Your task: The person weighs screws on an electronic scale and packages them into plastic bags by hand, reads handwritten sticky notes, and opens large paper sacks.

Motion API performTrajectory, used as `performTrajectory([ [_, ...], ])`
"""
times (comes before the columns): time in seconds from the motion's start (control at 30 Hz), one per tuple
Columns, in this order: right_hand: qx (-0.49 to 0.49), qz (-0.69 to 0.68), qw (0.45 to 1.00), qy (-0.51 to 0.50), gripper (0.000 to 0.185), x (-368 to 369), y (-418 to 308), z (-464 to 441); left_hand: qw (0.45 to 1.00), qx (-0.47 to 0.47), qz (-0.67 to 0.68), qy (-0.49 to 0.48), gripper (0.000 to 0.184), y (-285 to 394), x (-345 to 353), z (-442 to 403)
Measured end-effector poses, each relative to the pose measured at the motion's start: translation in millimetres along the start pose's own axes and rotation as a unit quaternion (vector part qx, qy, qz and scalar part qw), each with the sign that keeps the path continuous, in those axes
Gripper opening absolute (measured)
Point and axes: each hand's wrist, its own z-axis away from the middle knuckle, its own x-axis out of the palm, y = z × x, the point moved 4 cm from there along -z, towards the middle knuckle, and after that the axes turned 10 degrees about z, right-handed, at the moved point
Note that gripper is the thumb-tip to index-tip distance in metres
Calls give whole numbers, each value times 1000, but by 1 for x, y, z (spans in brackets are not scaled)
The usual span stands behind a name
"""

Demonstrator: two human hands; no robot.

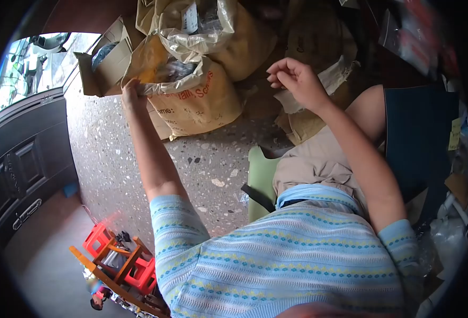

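Observation:
My left hand (132, 91) is closed on the rim of a yellow woven sack (207, 108) with red printing on its side, at the sack's left edge. The sack's mouth is folded back, and dark bagged items (176, 70) show inside; I cannot make out their kind. My right hand (295, 78) is raised to the right of the sack, apart from it. Its fingers are loosely bent and spaced, with nothing visible in them. Torn brown and white paper sacking (332, 79) lies behind and below that hand.
A second open sack (197, 40) stands behind the first. An open cardboard box (104, 74) is at its left. Beside my lap is a green chair (261, 177). Red stools (141, 275), a wooden chair (109, 265) and another person (100, 297) are at lower left, near a dark door (24, 164).

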Motion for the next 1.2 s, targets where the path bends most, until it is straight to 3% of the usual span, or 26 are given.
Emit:
performTrajectory([
  [0.17, 56, -7, 998, -35, 14, 6, 26, 17, 1000, 2, 21, -15, 11, 6, -8, 25],
  [0.2, 59, -11, 997, -42, 14, 8, 21, 20, 998, -48, 17, -41, 11, 8, -10, 30],
  [0.33, 58, -2, 997, -48, 14, 7, 23, 36, 972, 23, -228, 43, 24, 23, -14, 58],
  [0.43, 68, 13, 997, -39, 13, 4, 25, 54, 899, 93, -395, 165, 49, 37, -10, 83],
  [0.47, 61, 9, 998, -27, 13, 3, 24, 62, 894, 150, -393, 153, 61, 36, -28, 69],
  [0.57, 96, 35, 994, -29, 13, 2, 26, 85, 718, 421, -549, 73, 59, 52, 19, 123],
  [0.63, 98, 40, 993, -52, 13, 2, 30, 101, 758, 411, -503, 55, 49, 44, 76, 175],
  [0.7, 71, 106, 991, -43, 12, 1, 14, 119, 804, 431, -408, -47, 40, 23, 116, 201],
  [0.83, 38, 142, 988, -56, 13, -7, -19, 155, 865, 343, -284, -232, 37, -43, 204, 234],
  [0.93, 8, 184, 981, -55, 14, -19, -39, 181, 847, 218, -324, -361, 35, -110, 263, 249],
  [1.03, 12, 156, 988, -6, 14, -36, -50, 211, 791, 118, -382, -463, 37, -207, 299, 239],
  [1.1, 36, 134, 990, 31, 14, -51, -59, 233, 641, 168, -569, -488, 44, -279, 302, 210],
  [1.2, 41, 118, 987, 103, 14, -67, -60, 269, 744, 119, -477, -452, 54, -364, 298, 159],
])
